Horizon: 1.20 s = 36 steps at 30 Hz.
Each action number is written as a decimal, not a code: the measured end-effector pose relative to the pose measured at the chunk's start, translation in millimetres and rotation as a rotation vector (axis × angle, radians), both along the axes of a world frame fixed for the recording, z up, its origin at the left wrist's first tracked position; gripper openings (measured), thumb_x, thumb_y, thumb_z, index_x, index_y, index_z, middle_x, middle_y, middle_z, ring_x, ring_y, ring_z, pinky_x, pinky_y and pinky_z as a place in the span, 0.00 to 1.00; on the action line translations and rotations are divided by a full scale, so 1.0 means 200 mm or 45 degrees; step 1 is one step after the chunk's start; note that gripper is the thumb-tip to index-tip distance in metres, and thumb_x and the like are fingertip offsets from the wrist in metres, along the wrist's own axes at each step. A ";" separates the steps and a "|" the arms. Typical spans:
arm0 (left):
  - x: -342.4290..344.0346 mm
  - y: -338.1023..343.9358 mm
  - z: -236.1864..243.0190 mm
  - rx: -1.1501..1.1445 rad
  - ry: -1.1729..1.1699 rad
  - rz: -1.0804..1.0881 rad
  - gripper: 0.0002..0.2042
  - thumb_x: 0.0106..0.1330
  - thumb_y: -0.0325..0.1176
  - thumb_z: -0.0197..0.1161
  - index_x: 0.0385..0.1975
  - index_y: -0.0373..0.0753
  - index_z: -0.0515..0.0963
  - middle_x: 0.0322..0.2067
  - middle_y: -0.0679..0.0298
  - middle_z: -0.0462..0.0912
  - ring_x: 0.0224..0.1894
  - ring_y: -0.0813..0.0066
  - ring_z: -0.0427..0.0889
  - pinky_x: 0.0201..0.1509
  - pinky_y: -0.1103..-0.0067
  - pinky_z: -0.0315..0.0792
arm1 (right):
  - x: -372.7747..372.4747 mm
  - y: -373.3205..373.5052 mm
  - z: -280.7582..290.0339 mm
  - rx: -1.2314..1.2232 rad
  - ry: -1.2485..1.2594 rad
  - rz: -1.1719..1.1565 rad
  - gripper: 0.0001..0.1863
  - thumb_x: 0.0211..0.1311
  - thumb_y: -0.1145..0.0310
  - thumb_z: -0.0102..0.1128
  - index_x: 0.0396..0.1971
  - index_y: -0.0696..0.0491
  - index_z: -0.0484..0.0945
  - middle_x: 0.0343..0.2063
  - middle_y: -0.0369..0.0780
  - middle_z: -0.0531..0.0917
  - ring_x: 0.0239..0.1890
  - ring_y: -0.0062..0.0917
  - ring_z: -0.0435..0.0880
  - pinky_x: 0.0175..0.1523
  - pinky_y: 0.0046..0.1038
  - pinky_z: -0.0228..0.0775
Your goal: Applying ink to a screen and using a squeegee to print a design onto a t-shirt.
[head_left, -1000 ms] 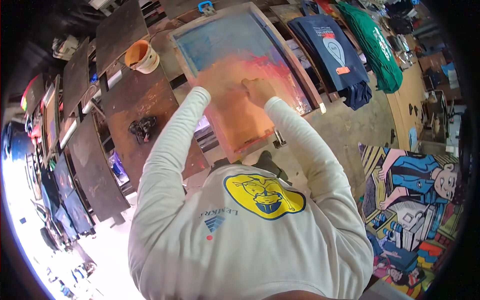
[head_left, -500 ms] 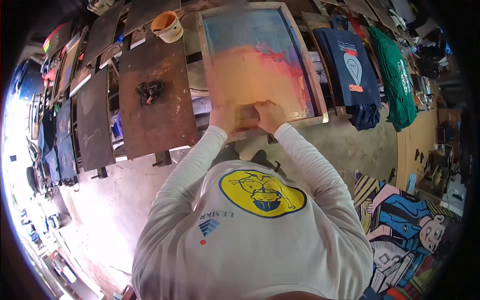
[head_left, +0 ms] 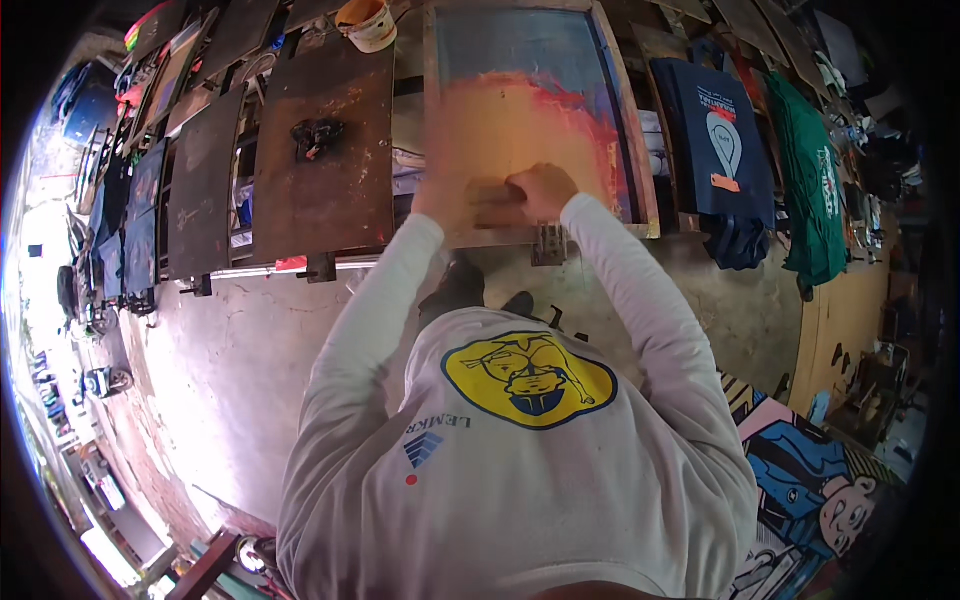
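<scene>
A wood-framed printing screen [head_left: 519, 120] lies on the work surface in front of me, its mesh blue-grey at the far end and smeared with orange and red below. Near its front edge a brown squeegee [head_left: 494, 205] stands on the mesh. My right hand [head_left: 546, 190] is closed round the squeegee's right end, with the thumb side uppermost. At the left end my left hand [head_left: 440, 195] grips too, close to the frame's left side; motion blurs its fingers.
Dark boards [head_left: 325, 150] line the left, one bearing a crumpled black thing [head_left: 316, 138]. Behind it stands an orange-stained bucket [head_left: 367, 25]. To the right lie a navy printed bag [head_left: 714, 135] and a green one [head_left: 808, 175]. A metal hinge clamp [head_left: 549, 246] sits at the screen's front edge.
The whole view has shifted, so the screen and boards sit higher and further right in the picture. Both hands stay at the squeegee near the screen's front edge.
</scene>
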<state>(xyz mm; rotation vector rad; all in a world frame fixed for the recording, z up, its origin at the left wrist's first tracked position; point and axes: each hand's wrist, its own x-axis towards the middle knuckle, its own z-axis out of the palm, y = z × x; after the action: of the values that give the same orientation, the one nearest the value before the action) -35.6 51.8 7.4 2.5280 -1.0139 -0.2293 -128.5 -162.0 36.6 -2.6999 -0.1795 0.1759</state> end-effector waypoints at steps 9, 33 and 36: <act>0.38 -0.21 0.03 0.175 0.155 -0.296 0.32 0.52 0.61 0.70 0.51 0.44 0.79 0.42 0.49 0.85 0.45 0.50 0.84 0.51 0.61 0.76 | 0.44 -0.27 -0.07 0.070 0.474 0.072 0.20 0.40 0.62 0.75 0.37 0.52 0.84 0.34 0.43 0.87 0.39 0.37 0.86 0.45 0.37 0.75; -0.21 -0.01 0.01 -0.043 -0.076 -0.201 0.15 0.55 0.38 0.67 0.40 0.43 0.73 0.33 0.58 0.78 0.38 0.57 0.84 0.39 0.64 0.79 | -0.24 0.05 -0.09 0.049 -0.268 -0.287 0.17 0.46 0.69 0.64 0.40 0.49 0.83 0.35 0.43 0.85 0.39 0.40 0.84 0.44 0.41 0.77; -0.17 -0.06 0.04 -0.011 0.026 -0.194 0.19 0.52 0.45 0.71 0.38 0.43 0.76 0.35 0.58 0.81 0.38 0.55 0.84 0.39 0.64 0.78 | -0.18 -0.06 -0.09 0.027 -0.102 -0.198 0.15 0.46 0.65 0.66 0.37 0.50 0.84 0.31 0.45 0.85 0.37 0.41 0.85 0.43 0.41 0.77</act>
<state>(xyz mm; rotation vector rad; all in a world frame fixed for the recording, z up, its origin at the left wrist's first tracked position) -69.0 39.8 15.9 2.4371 -1.1981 -0.2928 -165.5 -173.4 18.2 -2.6873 0.0054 0.0195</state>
